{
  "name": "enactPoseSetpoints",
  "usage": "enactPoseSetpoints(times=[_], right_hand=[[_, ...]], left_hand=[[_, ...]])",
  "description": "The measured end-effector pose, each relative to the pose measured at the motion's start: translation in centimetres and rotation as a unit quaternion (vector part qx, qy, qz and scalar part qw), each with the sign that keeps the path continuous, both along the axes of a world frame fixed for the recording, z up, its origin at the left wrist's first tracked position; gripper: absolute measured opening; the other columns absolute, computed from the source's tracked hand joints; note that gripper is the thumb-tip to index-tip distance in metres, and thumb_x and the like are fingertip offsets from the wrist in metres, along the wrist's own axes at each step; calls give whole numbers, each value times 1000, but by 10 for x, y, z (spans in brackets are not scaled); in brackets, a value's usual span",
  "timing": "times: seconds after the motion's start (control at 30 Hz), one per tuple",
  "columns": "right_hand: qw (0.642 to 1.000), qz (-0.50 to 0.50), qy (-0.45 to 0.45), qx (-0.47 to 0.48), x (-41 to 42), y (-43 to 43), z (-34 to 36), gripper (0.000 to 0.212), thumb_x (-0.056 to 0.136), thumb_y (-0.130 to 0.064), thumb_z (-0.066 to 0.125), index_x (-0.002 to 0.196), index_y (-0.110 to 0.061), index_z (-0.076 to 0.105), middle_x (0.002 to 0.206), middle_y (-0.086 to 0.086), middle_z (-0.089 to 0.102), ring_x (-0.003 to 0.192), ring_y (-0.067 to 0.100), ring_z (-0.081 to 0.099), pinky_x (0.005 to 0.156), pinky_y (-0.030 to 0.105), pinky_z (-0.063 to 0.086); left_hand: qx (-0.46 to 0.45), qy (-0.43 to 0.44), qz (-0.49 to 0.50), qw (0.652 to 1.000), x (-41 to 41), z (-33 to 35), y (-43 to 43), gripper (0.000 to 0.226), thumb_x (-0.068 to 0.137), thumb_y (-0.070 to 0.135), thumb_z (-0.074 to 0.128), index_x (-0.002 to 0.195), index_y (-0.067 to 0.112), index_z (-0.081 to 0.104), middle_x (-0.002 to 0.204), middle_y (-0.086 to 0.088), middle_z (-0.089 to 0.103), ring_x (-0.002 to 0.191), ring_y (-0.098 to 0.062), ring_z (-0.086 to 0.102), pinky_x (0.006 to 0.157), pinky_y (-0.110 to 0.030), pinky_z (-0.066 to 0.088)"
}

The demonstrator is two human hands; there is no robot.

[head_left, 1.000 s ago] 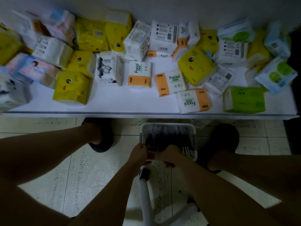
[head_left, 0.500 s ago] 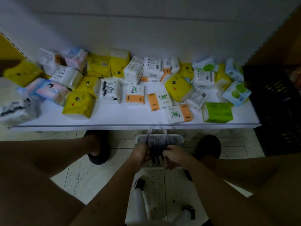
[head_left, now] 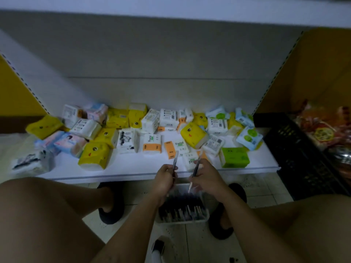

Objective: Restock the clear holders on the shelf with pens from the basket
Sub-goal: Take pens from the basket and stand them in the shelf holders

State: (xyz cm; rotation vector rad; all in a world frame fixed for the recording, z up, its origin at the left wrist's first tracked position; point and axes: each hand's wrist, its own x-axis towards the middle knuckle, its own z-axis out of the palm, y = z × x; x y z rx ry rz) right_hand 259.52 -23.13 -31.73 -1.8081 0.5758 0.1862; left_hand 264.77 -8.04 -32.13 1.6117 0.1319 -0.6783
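Gripping one pen (head_left: 175,160) in left hand (head_left: 164,177), pinching second pen (head_left: 195,168) in right hand (head_left: 207,177), holding both over basket (head_left: 182,221) near shelf (head_left: 114,173) front edge.

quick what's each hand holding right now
left hand: grips a pen
right hand: grips a second pen
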Motion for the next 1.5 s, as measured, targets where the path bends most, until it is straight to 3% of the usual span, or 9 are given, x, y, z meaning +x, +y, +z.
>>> enactPoseSetpoints(times=[0.17,0.33,0.47,0.7,0.9,1.07,1.27,1.37,1.5], right_hand=[[998,34,-46,-7,2,-1,43,19,85,-6,67,92,-13,51,83,21,68,70,41,65,61,46,56],[990,32,-131,-48,4,4,85,18,96,-21,57,80,-16,53,79,11,67,64,23,67,57,38,59],[979,24,-193,-67,5,6,120,9,92,-10,62,98,-11,56,80,10,61,63,20,70,58,37,60],[945,28,-321,-60,7,17,188,89,82,-7,74,135,-60,27,82,4,65,59,22,68,50,29,54],[915,17,-388,-107,13,25,247,50,90,-14,66,126,-44,49,83,10,55,65,31,64,53,35,58],[889,5,-442,-119,23,30,286,43,87,-16,71,117,-43,57,80,-6,56,61,11,63,57,28,57],[870,33,-474,-132,48,35,328,49,83,-12,74,114,-45,56,87,-4,59,64,12,63,56,29,57],[862,40,-487,-136,65,37,349,47,80,-14,77,114,-40,57,89,-3,62,66,15,65,55,26,55],[839,57,-522,-138,91,40,373,41,82,-16,75,105,-45,57,88,-4,61,67,13,65,54,26,57]], left_hand=[[-40,-109,-25,993,-2,40,-3,20,105,34,33,98,36,52,55,-2,38,43,-14,27,49,-27,23],[-55,-189,-17,980,0,79,-6,30,105,23,32,96,9,58,77,-6,55,60,-15,47,58,-29,44],[-58,-210,4,976,5,119,-7,33,106,22,32,94,13,61,78,1,57,56,-13,39,54,-26,34],[-87,-314,-27,945,-7,197,4,27,102,37,41,110,21,60,65,2,58,47,-4,44,49,-22,37],[-135,-353,1,926,-4,261,16,20,97,24,55,104,7,62,83,-8,58,69,-14,57,64,-27,52],[-123,-378,26,917,14,302,28,16,92,14,63,101,1,67,81,-5,59,77,-16,56,75,-35,51],[-75,-438,25,896,34,340,38,19,88,9,67,107,9,67,95,-12,70,88,-29,68,80,-45,58],[-70,-493,9,867,49,362,43,38,92,12,63,127,26,57,100,-4,67,85,-17,70,73,-39,60],[-39,-567,-2,823,69,387,48,35,90,12,65,118,32,60,98,0,66,82,-10,68,71,-34,61]])
